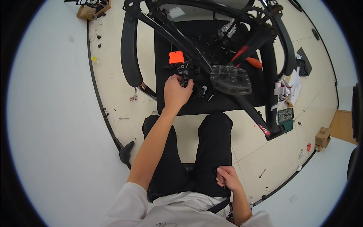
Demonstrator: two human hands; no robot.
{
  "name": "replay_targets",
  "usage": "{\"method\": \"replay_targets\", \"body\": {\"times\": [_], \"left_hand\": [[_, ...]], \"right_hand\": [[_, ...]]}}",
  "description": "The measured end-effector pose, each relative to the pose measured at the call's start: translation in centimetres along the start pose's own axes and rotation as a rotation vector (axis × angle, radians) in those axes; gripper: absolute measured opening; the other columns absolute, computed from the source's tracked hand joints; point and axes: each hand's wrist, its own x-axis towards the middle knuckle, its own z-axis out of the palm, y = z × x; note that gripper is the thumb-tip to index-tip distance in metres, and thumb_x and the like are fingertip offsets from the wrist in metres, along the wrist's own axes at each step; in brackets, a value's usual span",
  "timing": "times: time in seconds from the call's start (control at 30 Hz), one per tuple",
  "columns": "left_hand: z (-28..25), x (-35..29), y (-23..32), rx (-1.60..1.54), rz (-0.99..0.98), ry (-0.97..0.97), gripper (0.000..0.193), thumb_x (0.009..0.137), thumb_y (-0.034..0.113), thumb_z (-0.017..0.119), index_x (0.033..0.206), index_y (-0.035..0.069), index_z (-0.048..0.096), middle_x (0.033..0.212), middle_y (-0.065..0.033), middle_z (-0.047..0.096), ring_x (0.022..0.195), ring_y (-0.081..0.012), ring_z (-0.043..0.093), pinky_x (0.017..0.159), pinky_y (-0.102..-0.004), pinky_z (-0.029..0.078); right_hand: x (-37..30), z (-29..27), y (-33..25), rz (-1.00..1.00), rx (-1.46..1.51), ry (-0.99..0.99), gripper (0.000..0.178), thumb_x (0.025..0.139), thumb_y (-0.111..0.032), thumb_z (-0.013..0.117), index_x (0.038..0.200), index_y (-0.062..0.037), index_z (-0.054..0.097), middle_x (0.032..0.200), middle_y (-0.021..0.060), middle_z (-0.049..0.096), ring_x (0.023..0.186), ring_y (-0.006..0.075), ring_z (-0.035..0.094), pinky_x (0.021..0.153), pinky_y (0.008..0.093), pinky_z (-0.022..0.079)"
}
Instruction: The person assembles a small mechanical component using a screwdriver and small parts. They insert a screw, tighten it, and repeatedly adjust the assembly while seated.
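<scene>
My left hand (176,92) reaches over the black chair seat (177,109), thumb and fingers pinched around a small dark bicycle part (184,82) that they partly cover. Several loose bolts and small fittings lie around it, with an orange rectangular piece (176,57) just beyond. A black bicycle frame (177,36) rests across the chair, and a clear-and-black pedal (230,79) is to the right of my left hand. On my right thigh lies my right hand (228,178), curled closed; the inside of the fist is hidden.
Black armrests (130,53) flank the seat. An orange handle (254,62) sits beneath the frame at right. On the floor are a saddle (126,152), a green case of small parts (286,116), papers (295,87) and cardboard boxes (322,137). The frame's lower end overhangs the seat's near right.
</scene>
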Motion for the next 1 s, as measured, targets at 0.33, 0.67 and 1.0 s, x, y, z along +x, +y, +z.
{"method": "replay_targets", "body": {"times": [0.33, 0.67, 1.0], "left_hand": [[-11.7, -9.0, 0.6, -1.579, -0.554, -0.539, 0.029, 0.098, 0.028, 0.049, 0.109, 0.002, 0.055, 0.093, -0.0116, 0.063, 0.079, -0.0228, 0.061, 0.071, -0.0328, 0.049], [-18.1, -26.3, 7.8, -1.328, -0.051, -0.830, 0.042, 0.103, 0.044, 0.030, 0.101, 0.007, 0.052, 0.078, -0.0091, 0.060, 0.063, -0.0216, 0.061, 0.055, -0.0329, 0.048], [-24.8, -41.7, 9.7, -1.502, 0.212, -0.793, 0.030, 0.101, 0.038, 0.038, 0.112, 0.012, 0.047, 0.099, -0.0118, 0.057, 0.063, -0.0211, 0.059, 0.047, -0.0302, 0.044]], "right_hand": [[-1.9, 0.6, 2.6, -0.216, -0.019, 0.101, 0.035, 0.101, -0.025, 0.048, 0.070, -0.0105, 0.041, 0.056, -0.0055, 0.029, 0.045, 0.0050, 0.024, 0.040, 0.0227, 0.019], [-11.2, 6.7, 6.4, -0.794, -0.266, 0.232, 0.031, 0.104, -0.028, 0.041, 0.080, -0.0093, 0.046, 0.062, -0.0043, 0.039, 0.049, 0.0026, 0.031, 0.043, 0.0194, 0.025], [-22.0, 13.1, 9.9, -1.136, -0.566, -0.253, 0.022, 0.104, -0.021, 0.040, 0.091, -0.0046, 0.047, 0.066, -0.0037, 0.038, 0.049, 0.0027, 0.025, 0.043, 0.0201, 0.019]]}}
